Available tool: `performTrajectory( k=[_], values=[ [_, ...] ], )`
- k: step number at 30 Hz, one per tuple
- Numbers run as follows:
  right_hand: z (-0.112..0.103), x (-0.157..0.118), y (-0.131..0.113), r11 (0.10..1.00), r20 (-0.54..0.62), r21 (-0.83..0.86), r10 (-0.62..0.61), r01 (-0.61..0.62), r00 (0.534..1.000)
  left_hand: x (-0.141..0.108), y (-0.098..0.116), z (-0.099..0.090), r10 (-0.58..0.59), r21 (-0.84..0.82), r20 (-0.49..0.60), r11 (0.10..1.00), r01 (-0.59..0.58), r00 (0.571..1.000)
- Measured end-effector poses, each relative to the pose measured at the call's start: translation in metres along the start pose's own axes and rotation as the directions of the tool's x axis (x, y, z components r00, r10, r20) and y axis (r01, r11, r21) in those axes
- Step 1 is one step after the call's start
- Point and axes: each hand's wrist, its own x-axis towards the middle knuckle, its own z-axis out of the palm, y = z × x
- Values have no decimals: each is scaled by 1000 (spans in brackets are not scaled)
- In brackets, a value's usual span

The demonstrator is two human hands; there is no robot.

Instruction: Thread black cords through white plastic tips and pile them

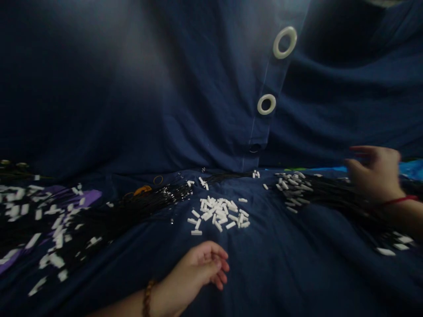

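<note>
My left hand [201,268] hovers over the dark blue cloth [274,264] at the bottom middle, its fingers loosely curled and a little apart, with nothing visible in them. Just beyond it lies a pile of small white plastic connectors [218,210]. At the right, slightly blurred, my right hand [375,171] is raised over a bundle of black cables [340,198], thumb and fingers apart, with no object visible between them. White connectors [294,182] sit at the near-middle end of that bundle.
Dark cables [142,209] with shiny metal ends spread across the left. Many white connectors [56,237] lie on the far left, around purple material [89,198]. An orange item [142,190] rests behind the cables. A blue curtain [198,88] with ring eyelets [266,105] hangs at the back.
</note>
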Motion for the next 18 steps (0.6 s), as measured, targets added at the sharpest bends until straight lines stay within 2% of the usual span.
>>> performTrajectory(
  k=[2, 3, 4, 6, 7, 9, 11, 14, 16, 18],
  values=[
    [9, -26, -46, 974, 103, 139, -194, 179, 976, -1, -1, 1, 18, 80, 25, 997, -20, 1000],
    [14, -44, -72, 934, 180, 229, -317, 274, 931, -1, -1, 1, 22, 128, 39, 991, -27, 999],
    [18, -63, -99, 880, 248, 325, -432, 346, 867, -2, 0, 1, 19, 185, 57, 982, -29, 998],
    [25, -104, -149, 783, 337, 473, -584, 403, 739, -7, 8, 0, -9, 324, 107, 946, -26, 994],
    [28, -123, -170, 748, 356, 527, -626, 405, 693, -10, 15, -2, -37, 407, 137, 913, -22, 990],
    [34, -150, -196, 677, 378, 618, -701, 399, 604, -20, 34, -13, -63, 568, 174, 822, -48, 983],
    [38, -162, -204, 649, 403, 668, -726, 363, 558, -33, 59, -34, -35, 703, 115, 709, -57, 993],
    [43, -159, -197, 636, 433, 711, -732, 300, 526, -60, 94, -87, 36, 846, -86, 530, 54, 996],
    [44, -154, -191, 624, 440, 732, -739, 273, 510, -83, 111, -129, 113, 883, -274, 424, 203, 955],
    [44, -151, -189, 616, 441, 745, -742, 255, 505, -106, 118, -167, 215, 855, -465, 359, 373, 859]
  ],
)
